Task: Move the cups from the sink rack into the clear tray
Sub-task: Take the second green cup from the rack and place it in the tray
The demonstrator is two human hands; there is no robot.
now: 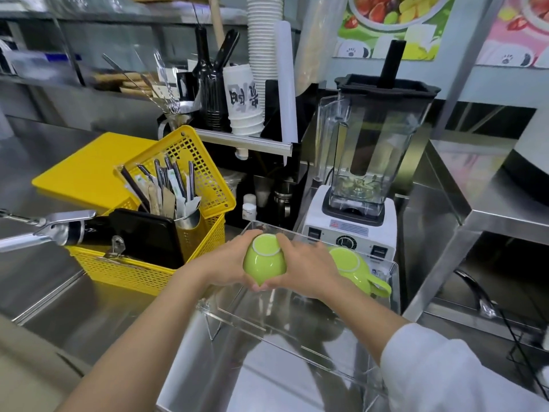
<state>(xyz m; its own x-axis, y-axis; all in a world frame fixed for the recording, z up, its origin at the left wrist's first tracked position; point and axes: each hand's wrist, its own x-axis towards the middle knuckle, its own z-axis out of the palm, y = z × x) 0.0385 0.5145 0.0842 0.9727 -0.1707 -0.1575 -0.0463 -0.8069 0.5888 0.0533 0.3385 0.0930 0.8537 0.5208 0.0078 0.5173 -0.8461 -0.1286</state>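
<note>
Left hand (228, 263) and right hand (306, 266) clasp an inverted glossy green ceramic cup (264, 258) over the clear acrylic tray (297, 331), beside another green cup (356, 269).

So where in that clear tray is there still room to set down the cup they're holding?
The clear tray looks bare across its near and left parts, in front of the upside-down green cup at its far right. Both hands, left hand and right hand, hold the second green cup above the far left. Crowded: the yellow basket.
</note>
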